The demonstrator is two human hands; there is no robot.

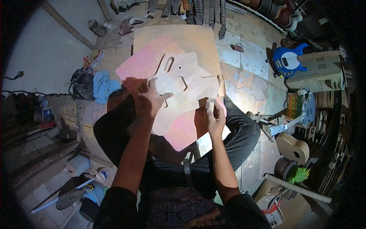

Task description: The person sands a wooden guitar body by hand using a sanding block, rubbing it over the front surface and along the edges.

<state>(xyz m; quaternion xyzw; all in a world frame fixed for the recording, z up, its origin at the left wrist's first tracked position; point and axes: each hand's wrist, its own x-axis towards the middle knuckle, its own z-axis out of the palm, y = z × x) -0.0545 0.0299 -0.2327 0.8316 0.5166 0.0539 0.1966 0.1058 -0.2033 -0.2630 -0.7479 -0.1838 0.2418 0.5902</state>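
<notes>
A bare wooden electric guitar body (194,78), with routed slots and a small round hole, lies over a pink-stained board (183,133) in front of me. My left hand (151,97) grips the body's left edge, the thumb lying on its top face and the other fingers partly hidden. In my right hand (216,117) a small pale block (210,102) is pinched between thumb and fingers. It stands upright near the body's lower right edge; whether it touches the wood I cannot tell.
Beneath lies a larger tan board (175,34). To the right are a blue bass guitar (288,61), an unpainted acoustic guitar body (292,148) and a long tube (297,187). A blue cloth (103,87) and a dark bag (82,82) sit at left. Dark strips (198,11) lie far ahead.
</notes>
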